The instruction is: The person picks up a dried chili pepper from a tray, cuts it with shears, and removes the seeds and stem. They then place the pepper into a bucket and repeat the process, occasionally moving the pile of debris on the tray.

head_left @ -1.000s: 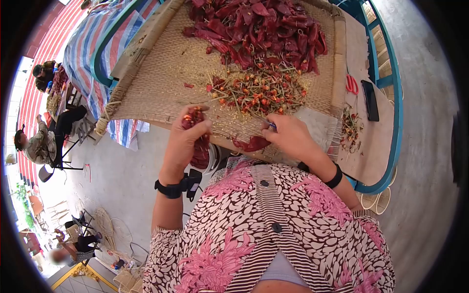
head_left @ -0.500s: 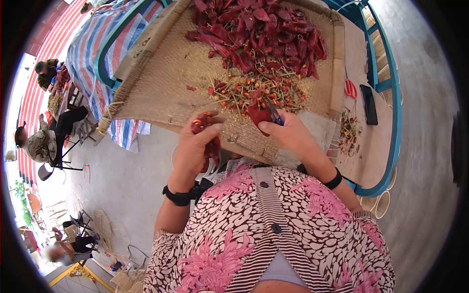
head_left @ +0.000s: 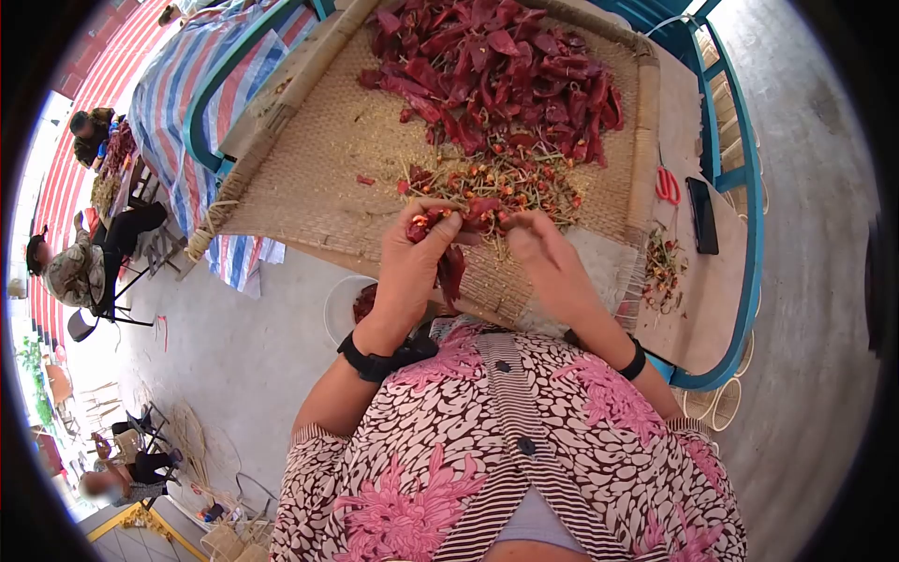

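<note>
Several dried red peppers (head_left: 451, 272) hang from my left hand (head_left: 412, 267), whose fingers are closed round them. My right hand (head_left: 554, 267) is beside it over the near part of the woven tray (head_left: 309, 183). Its fingers are curled near a red pepper piece (head_left: 483, 214) between the hands; what they grip is partly hidden. Beyond my hands lies a heap of cut stems and caps (head_left: 543, 183), and a large pile of red peppers (head_left: 496, 66) covers the far part of the tray.
Right of the tray are red-handled scissors (head_left: 668, 185), a black phone (head_left: 702, 216) and stem scraps (head_left: 663, 272) on a board. A round container (head_left: 342, 304) stands below my left hand. People (head_left: 75, 272) sit at the far left.
My left hand has moved right and up with its peppers, closer to my right hand. The red piece near my right hand is now between both hands, and the container below shows more.
</note>
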Demonstrator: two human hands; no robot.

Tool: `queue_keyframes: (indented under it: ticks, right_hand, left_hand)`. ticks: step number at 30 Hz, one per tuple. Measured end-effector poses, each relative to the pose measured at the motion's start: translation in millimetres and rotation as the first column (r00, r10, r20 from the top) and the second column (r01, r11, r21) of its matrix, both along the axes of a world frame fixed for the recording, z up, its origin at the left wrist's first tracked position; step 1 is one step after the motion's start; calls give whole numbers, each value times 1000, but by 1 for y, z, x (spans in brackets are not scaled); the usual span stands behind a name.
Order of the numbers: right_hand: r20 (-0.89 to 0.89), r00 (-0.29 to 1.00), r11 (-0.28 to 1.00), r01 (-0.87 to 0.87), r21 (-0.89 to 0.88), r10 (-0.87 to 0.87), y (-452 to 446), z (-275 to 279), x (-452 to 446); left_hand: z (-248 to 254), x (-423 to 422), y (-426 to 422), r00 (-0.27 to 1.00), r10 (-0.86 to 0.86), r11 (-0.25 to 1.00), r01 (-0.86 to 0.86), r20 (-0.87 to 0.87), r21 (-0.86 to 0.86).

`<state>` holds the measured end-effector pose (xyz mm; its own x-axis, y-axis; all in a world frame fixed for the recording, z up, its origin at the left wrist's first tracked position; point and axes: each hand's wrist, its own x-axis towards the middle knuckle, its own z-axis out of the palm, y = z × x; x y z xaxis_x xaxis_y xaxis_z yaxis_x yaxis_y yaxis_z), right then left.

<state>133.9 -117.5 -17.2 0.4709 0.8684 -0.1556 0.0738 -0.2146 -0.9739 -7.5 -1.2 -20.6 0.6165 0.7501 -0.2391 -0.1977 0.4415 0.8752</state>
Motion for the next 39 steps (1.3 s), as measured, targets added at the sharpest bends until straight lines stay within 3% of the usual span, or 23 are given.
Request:
queue_keyframes:
  ticks: [3, 6, 9, 12, 18, 21, 30, 33, 36, 39]
  right_hand:
    - [263, 965, 1000, -9, -7, 10, -6, 21, 4]
    - [683, 731, 989, -93, 115, -10, -7, 28, -1]
    - [827, 556, 992, -127, -17, 85, -9, 32, 1]
    - [848, 525, 995, -94, -32, 77, -8, 26, 1]
    - [845, 515, 989, -104, -106, 144, -9, 23, 3]
    - [820, 553, 989, -106, -105, 146, -9, 23, 4]
    - [760, 620, 981, -128, -147, 194, -11, 23, 7]
    - [616, 746, 967, -176, -183, 253, -10, 23, 10]
    - [214, 923, 944, -295, -145, 321, -8, 17, 17]
    - [61, 941, 942, -328, -76, 333, -9, 14, 19]
  left_hand:
    - [-7, -5, 8, 996, -59, 986, 68, -67, 154]
    - [-5, -5, 6, 990, -85, 970, 107, -110, 217]
    - [0, -2, 2, 986, -54, 905, 115, -156, 410]
    - [-2, -2, 2, 985, -79, 923, 131, -157, 361]
    - [-5, -4, 6, 972, -141, 925, 198, -191, 324]
    - [-1, -6, 7, 970, -206, 966, 223, -129, 134]
    - [-4, -8, 8, 955, -247, 951, 271, -163, 148]
    - [-5, -9, 7, 954, -241, 935, 278, -180, 219]
    - [2, -13, 6, 957, -270, 949, 284, -111, 139]
    - [5, -15, 6, 951, -298, 951, 304, -89, 61]
